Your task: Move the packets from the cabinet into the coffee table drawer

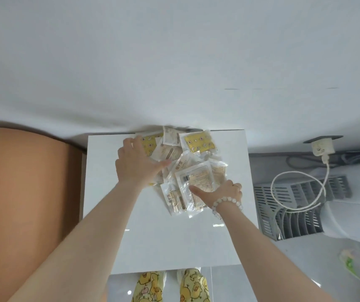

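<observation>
**Both hands on the packet pile at the cabinet's far edge**

The packets lay in a loose, overlapping heap on the white cabinet, pushed up to its far edge where the top met the white wall. The rearmost ones seemed to touch the wall, though blur there made that hard to tell. A yellow packet sat at the back right of the heap, and a clear packet lay topmost toward the front.

The left hand rested palm down on the heap's left side, fingers spread and fairly straight, thumb pointing across the pile. The right hand (with a bead bracelet at the wrist) gripped the clear packet at its near right corner: thumb laid on top, fingers curled at the edge with their tips hidden.

A broad stretch of white top lay between the heap and the near edge, with narrower margins to the left and right edges. Just beside the left edge stood an orange-brown surface. Beyond the right edge, lower down, were a grey slatted appliance, a looped white cable and a wall socket. Below the near edge showed chick-print slippers.
</observation>
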### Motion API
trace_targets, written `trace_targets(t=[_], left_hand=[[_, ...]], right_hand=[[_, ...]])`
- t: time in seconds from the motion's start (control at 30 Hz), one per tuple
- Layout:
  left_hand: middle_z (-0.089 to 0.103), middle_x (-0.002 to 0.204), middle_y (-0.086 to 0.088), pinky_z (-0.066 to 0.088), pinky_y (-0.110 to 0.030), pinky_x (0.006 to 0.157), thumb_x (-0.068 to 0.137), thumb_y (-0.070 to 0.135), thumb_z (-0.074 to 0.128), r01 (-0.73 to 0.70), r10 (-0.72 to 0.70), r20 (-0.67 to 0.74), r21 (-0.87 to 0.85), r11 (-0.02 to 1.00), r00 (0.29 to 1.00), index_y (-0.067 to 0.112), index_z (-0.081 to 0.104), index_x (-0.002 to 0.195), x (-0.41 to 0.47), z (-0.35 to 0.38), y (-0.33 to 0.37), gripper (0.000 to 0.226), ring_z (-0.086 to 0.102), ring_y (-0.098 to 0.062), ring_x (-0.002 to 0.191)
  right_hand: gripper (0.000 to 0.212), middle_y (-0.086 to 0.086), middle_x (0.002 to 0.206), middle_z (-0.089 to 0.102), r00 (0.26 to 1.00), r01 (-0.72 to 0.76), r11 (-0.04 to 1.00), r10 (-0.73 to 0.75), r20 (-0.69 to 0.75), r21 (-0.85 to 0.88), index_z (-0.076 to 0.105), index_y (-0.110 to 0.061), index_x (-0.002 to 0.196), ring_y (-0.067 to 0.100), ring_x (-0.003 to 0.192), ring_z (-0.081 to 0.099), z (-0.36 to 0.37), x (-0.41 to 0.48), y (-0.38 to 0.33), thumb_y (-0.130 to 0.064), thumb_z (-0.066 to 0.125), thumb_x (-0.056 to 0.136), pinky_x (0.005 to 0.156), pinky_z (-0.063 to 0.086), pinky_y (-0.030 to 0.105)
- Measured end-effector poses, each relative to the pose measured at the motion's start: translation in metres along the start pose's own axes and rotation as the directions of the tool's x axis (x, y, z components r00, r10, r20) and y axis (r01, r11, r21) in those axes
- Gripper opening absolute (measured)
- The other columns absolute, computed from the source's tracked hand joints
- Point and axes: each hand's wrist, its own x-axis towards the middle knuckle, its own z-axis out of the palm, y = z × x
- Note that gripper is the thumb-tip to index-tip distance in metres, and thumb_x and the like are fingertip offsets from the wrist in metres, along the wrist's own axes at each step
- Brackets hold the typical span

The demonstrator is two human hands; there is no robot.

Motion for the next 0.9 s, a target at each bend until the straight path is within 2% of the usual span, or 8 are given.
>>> trace_targets(t=[0.1,0.27,0.4,0.57,0.7,0.8,0.9], left_hand=[[0.021,0.15,-0.009,0.03,-0.043,0.107,0.059,0.066,0.074,0.127,-0.118,0.086,-0.12,0.985,0.989,0.011,0.016,0.148,0.031,0.0,0.012,0.121,0.022,-0.03,0.139],[0.01,0.158,-0.006,0.024,-0.045,0.115,0.052,0.064,0.079,0.192,-0.156,0.208,-0.165,0.967,0.966,0.007,0.002,0.151,0.048,0.012,0.022,0.138,0.01,-0.025,0.145],[0.022,0.154,-0.004,0.03,-0.044,0.109,0.055,0.062,0.079,0.19,-0.163,0.171,-0.154,0.97,0.972,0.012,0.011,0.15,0.043,0.024,0.024,0.127,0.021,-0.024,0.142],[0.036,0.139,-0.009,0.034,-0.042,0.101,0.059,0.071,0.07,0.204,-0.195,0.125,-0.061,0.977,0.973,0.017,0.024,0.145,0.033,0.025,0.024,0.112,0.029,-0.028,0.134],[0.042,0.128,-0.01,0.036,-0.04,0.094,0.058,0.075,0.067,0.254,-0.253,0.044,-0.017,0.967,0.967,0.014,0.037,0.135,0.02,0.029,0.027,0.103,0.035,-0.028,0.125],[0.05,0.123,-0.008,0.036,-0.038,0.09,0.06,0.074,0.067,0.205,-0.203,-0.05,0.037,0.978,0.978,0.012,0.043,0.127,0.016,0.032,0.029,0.094,0.04,-0.027,0.119],[0.057,0.115,-0.004,0.035,-0.037,0.088,0.062,0.071,0.068,0.178,-0.177,-0.085,0.006,0.984,0.981,0.013,0.049,0.12,0.014,0.03,0.026,0.084,0.043,-0.026,0.116]], right_hand=[[0.111,0.011,0.129,0.039,0.998,-0.015,1.0,0.016,-0.068,0.027,0.034,-0.005,0.132,0.025,0.126,0.037,0.004,0.008,-0.007,-0.077,0.068,0.054,0.094,0.043,0.039],[0.113,0.01,0.128,0.045,0.995,-0.069,0.992,0.077,-0.071,0.108,0.035,-0.004,0.128,0.025,0.124,0.044,0.007,0.02,-0.012,-0.071,0.076,0.048,0.091,0.045,0.038],[0.109,0.009,0.126,0.046,0.996,-0.075,0.989,0.082,-0.048,0.128,0.038,-0.005,0.127,0.026,0.119,0.05,0.009,0.023,-0.013,-0.069,0.079,0.048,0.09,0.047,0.04],[0.099,0.009,0.125,0.047,0.996,-0.066,0.971,0.078,-0.043,0.229,0.039,-0.004,0.126,0.029,0.112,0.056,0.012,0.015,-0.014,-0.061,0.08,0.056,0.072,0.041,0.033],[0.091,0.01,0.119,0.057,0.996,-0.087,0.964,0.09,-0.002,0.25,0.038,-0.005,0.125,0.031,0.111,0.058,0.012,0.011,-0.009,-0.057,0.079,0.062,0.076,0.044,0.034],[0.081,0.011,0.115,0.059,0.995,-0.102,0.963,0.1,0.02,0.25,0.038,-0.006,0.122,0.031,0.109,0.059,0.013,0.009,-0.004,-0.052,0.078,0.068,0.074,0.045,0.035],[0.076,0.011,0.114,0.059,0.993,-0.114,0.957,0.11,0.031,0.267,0.039,-0.006,0.12,0.031,0.107,0.059,0.018,0.007,0.001,-0.051,0.076,0.071,0.073,0.045,0.035]])
